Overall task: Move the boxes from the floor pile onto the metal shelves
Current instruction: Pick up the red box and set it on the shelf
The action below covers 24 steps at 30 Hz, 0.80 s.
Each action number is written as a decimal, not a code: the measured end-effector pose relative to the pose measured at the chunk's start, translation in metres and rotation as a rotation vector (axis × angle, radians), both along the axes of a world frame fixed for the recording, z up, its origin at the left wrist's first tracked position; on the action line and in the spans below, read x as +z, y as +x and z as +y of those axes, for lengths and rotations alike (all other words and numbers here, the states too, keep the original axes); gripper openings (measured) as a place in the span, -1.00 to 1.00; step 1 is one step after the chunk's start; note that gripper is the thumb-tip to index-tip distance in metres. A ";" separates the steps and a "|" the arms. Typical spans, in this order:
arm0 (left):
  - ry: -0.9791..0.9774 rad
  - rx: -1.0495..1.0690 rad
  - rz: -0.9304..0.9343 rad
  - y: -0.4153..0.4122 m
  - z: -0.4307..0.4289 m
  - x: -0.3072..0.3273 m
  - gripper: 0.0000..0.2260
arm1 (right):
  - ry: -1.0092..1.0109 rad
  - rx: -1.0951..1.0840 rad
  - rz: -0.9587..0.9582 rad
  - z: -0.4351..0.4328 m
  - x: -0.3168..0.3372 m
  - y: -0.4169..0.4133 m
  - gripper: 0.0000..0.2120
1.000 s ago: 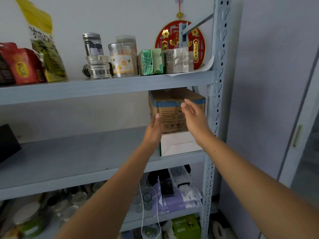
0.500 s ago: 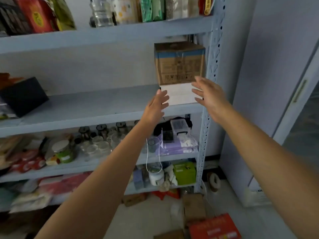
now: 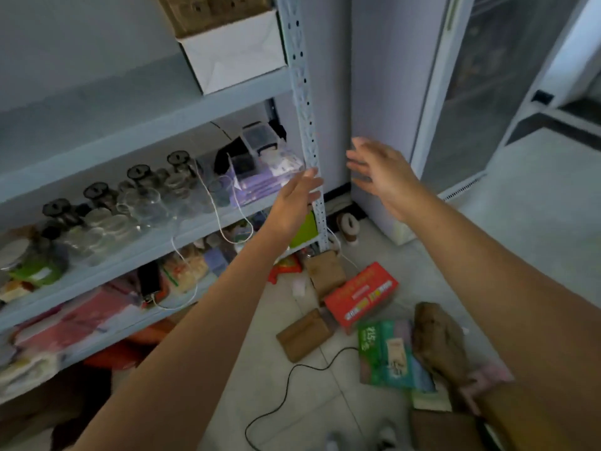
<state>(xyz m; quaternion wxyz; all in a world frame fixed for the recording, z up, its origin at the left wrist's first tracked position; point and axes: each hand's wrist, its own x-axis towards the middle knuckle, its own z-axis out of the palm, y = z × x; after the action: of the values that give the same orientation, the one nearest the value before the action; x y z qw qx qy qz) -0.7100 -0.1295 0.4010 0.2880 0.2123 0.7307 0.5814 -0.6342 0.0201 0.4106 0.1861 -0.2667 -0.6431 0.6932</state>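
At the right end of the grey metal shelf unit (image 3: 130, 138), a white cardboard box (image 3: 234, 56) stood on the upper board, just beside the perforated metal post (image 3: 307, 131), with a brown cardboard box (image 3: 211, 11) on top of it. One board lower, clear glass jars with black lids (image 3: 140, 196) stood in a row to the left. On the floor before the post lay a flat red box (image 3: 361, 294), between a small brown carton (image 3: 325, 275) behind and a green printed packet (image 3: 387, 353) in front.

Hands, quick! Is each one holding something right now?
Left hand: open, holding nothing.
Right hand: open, holding nothing.
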 end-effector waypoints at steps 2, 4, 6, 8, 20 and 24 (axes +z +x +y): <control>-0.017 -0.072 -0.022 0.010 0.004 -0.011 -0.59 | -0.057 -0.078 -0.016 -0.002 -0.013 0.021 -0.78; -0.025 -0.125 -0.041 0.021 0.007 -0.024 -0.60 | -0.111 -0.142 -0.038 -0.004 -0.026 0.045 -0.82; -0.031 -0.155 -0.089 0.034 0.012 -0.041 -0.60 | -0.137 -0.215 -0.072 -0.007 -0.038 0.072 -0.81; -0.053 -0.184 -0.144 0.053 0.021 -0.059 -0.61 | -0.133 -0.277 -0.118 -0.011 -0.049 0.103 -0.79; -0.092 -0.550 -0.244 0.199 0.077 -0.096 -0.61 | -0.163 -0.561 -0.192 -0.003 -0.084 0.287 -0.54; -0.128 -0.647 -0.243 0.259 0.097 -0.113 -0.59 | -0.174 -0.657 -0.208 0.004 -0.098 0.364 -0.51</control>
<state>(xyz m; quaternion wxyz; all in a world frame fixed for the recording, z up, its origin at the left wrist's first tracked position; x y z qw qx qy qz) -0.4513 -0.0325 0.2884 0.5549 0.3437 0.6208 0.4343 -0.2702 0.0240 0.3127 0.3093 -0.5435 -0.4770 0.6176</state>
